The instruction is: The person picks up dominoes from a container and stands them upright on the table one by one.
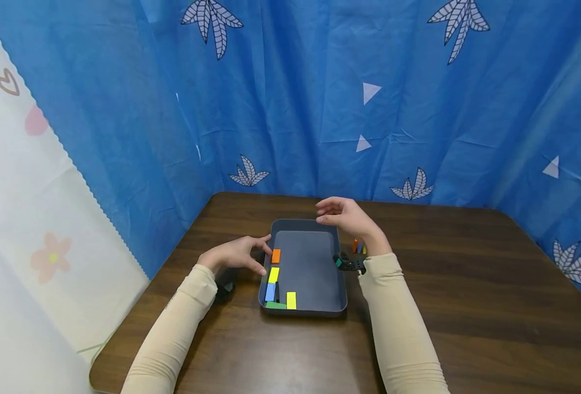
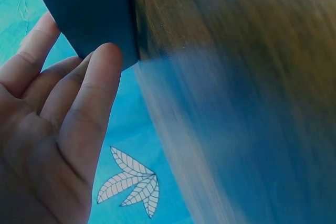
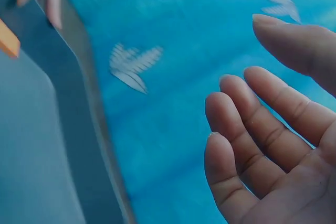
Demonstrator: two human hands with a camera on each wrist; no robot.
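A dark grey tray [image 1: 310, 314] lies on the table. Against its left wall stand an orange block [image 1: 276, 256], a yellow block [image 1: 274, 274] and a blue block [image 1: 270, 291]. A green block [image 1: 276, 305] sits in the front left corner, with a second yellow block [image 1: 291, 300] beside it. My left hand [image 1: 237, 254] is at the left rim, fingers spread; in the left wrist view its fingertips [image 2: 107, 53] are right at the tray's outer wall. Over the back right corner hovers my right hand [image 1: 345, 216], fingers loosely bent, nothing in them [image 3: 283, 150].
Small orange, blue and yellow pieces [image 1: 359, 247] stand on the wooden table [image 1: 467, 306] right of the tray, partly behind the right wrist. A dark object [image 1: 225, 293] lies under the left wrist. A blue curtain [image 1: 290, 109] hangs behind the table.
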